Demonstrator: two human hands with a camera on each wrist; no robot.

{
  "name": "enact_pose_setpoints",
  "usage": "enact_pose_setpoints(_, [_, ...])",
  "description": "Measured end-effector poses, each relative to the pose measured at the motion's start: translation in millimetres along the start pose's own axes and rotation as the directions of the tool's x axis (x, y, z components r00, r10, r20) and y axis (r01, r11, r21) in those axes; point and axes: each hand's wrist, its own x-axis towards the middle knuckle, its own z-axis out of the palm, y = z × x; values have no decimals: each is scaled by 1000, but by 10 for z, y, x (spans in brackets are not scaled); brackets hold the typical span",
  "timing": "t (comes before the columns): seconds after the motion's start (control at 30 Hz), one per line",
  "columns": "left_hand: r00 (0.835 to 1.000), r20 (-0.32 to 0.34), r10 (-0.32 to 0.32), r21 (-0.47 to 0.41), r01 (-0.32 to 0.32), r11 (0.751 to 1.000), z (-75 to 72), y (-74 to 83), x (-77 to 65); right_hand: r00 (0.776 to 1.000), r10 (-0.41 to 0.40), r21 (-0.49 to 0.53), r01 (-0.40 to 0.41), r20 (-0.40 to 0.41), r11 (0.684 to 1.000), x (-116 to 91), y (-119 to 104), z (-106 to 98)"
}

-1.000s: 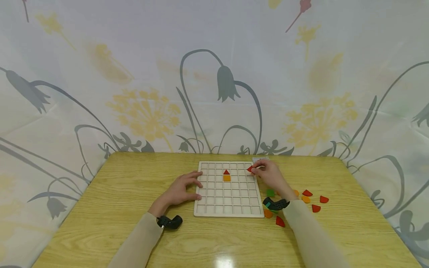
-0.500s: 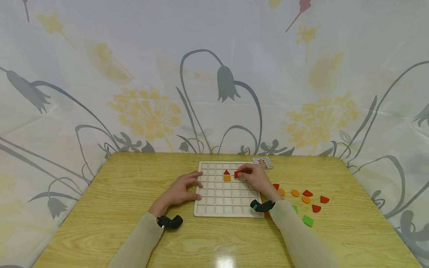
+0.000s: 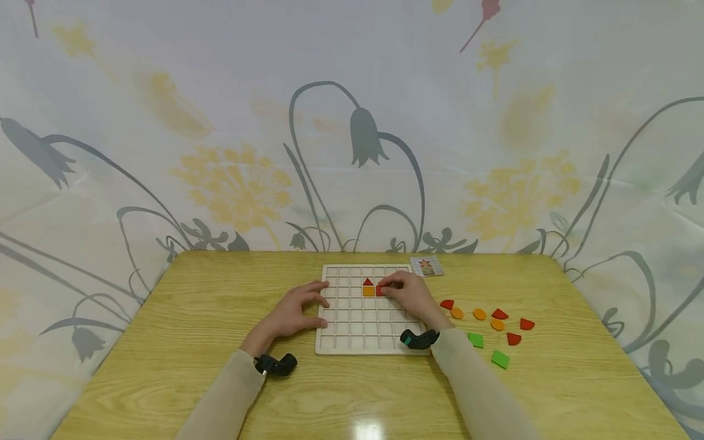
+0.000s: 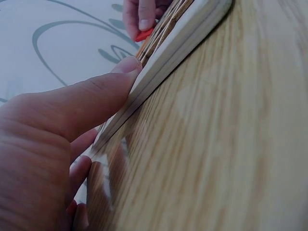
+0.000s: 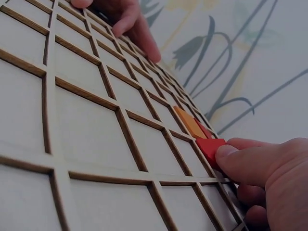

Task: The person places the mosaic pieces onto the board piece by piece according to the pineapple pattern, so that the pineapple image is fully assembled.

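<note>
My right hand [image 3: 415, 296] pinches a red game tile [image 5: 210, 150] between thumb and fingers. It is at the grid cell just right of an orange square tile [image 3: 368, 292], and looks tilted in the right wrist view. Directly above the orange square lies a small red triangle tile [image 3: 368, 282]. Both sit in cells of a white wooden grid board [image 3: 374, 351]. My left hand [image 3: 294, 311] rests at the board's left edge, fingers spread, with the thumb [image 4: 127, 66] touching the rim in the left wrist view.
A small picture card [image 3: 426, 266] showing a flower lies behind the board's right corner. Right of the board are scattered orange round tiles [image 3: 480, 314], several red rounded tiles [image 3: 527, 324] and green tiles [image 3: 500, 359]. A patterned cloth [image 3: 247, 183] hangs behind the table [image 3: 220, 275].
My right hand has carried the red tile leftward from the board's right edge to beside the orange square, uncovering the card and loose tiles. My left hand has stayed at the edge.
</note>
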Motion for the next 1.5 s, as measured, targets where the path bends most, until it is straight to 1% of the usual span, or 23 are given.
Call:
enact_pose_setpoints(0.17, [1000,2,-5,14,5,1000,-3,6,-2,999,-48,-57,48,-5,997,6,7,4])
enact_pose_setpoints(0.37, [1000,0,-8,3,8,1000,-12,7,-7,998,-61,-93,63,16,994,13,15,20])
enact_pose_setpoints(0.6, [1000,-16,1,15,-1,1000,-17,-20,-9,998,-69,-101,70,15,992,30,-7,37])
enact_pose_setpoints(0.9, [1000,-7,-9,11,9,1000,-20,-32,-37,999,-47,-94,48,18,994,34,-9,78])
enact_pose_setpoints(1.07, [1000,-12,6,13,-6,1000,-13,-33,-45,999,-53,-86,54,14,995,35,14,98])
enact_pose_setpoints(1.27, [1000,-15,18,13,-18,1000,-3,-19,-25,998,-61,-98,60,-12,993,6,25,84])
enact_pose_setpoints(1.37, [1000,-19,18,15,-18,1000,6,-17,-14,999,-49,-56,48,-22,997,-11,26,39])
enact_pose_setpoints(1.5, [999,-25,23,16,-23,1000,20,-14,-5,999,-25,55,27,-27,998,-28,34,-60])
